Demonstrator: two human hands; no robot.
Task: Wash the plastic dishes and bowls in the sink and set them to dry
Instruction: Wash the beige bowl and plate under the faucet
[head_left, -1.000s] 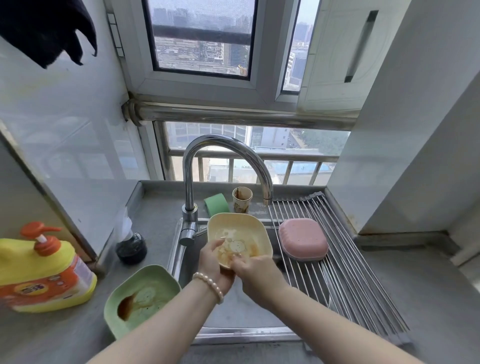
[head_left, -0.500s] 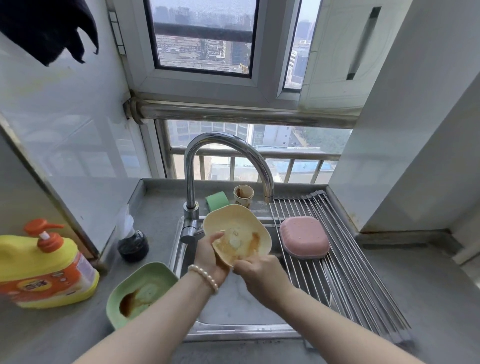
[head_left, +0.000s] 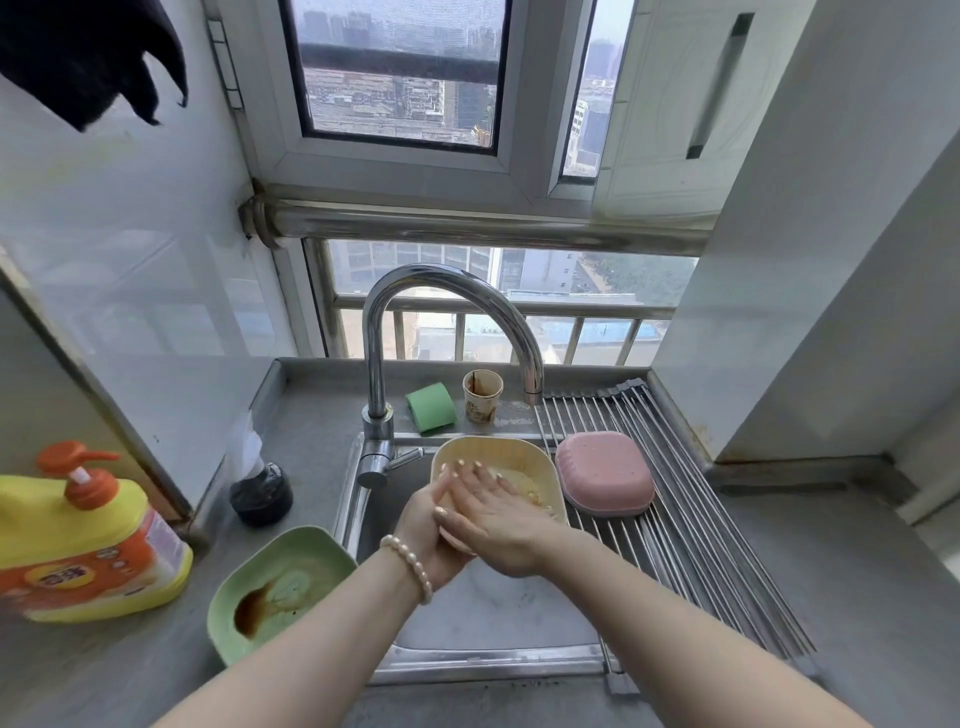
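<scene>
The person holds the yellow bowl (head_left: 496, 467) tilted over the sink (head_left: 493, 613), below and a little left of the tap (head_left: 452, 332) spout, with its hollow facing the camera. The left hand (head_left: 431, 535) grips the bowl's near rim from beneath, fingers curled around the edge. The right hand (head_left: 493, 514) lies flat inside the hollow, fingers straight and spread, pressing on the soiled inner face. No running water can be made out at the spout.

The step in hand looks like rubbing residue off the inside of the yellow bowl. To do it well, the left hand should keep a firm hold on the rim so the wet plastic does not slip, while the flat right palm sweeps across the whole base and up into the rounded corners, where orange-brown traces seem to sit. Turning the bowl a part-turn between sweeps would bring every side under the fingers. Bare fingers alone may leave grease behind; the green sponge (head_left: 431, 408) at the back edge of the bench (head_left: 857, 597), beside a stained paper cup (head_left: 483, 395), and the yellow detergent bottle (head_left: 83, 540) at the left edge are within reach.

The pink bowl (head_left: 605, 473) rests upside down on the roll-up drying rack (head_left: 691, 519) that spans the sink's right side, so that one appears finished. The green bowl (head_left: 280, 587), with a dark brown puddle in it, sits on the bench just left of the sink, apparently not yet washed. Roughly a third of the work seems complete.
</scene>
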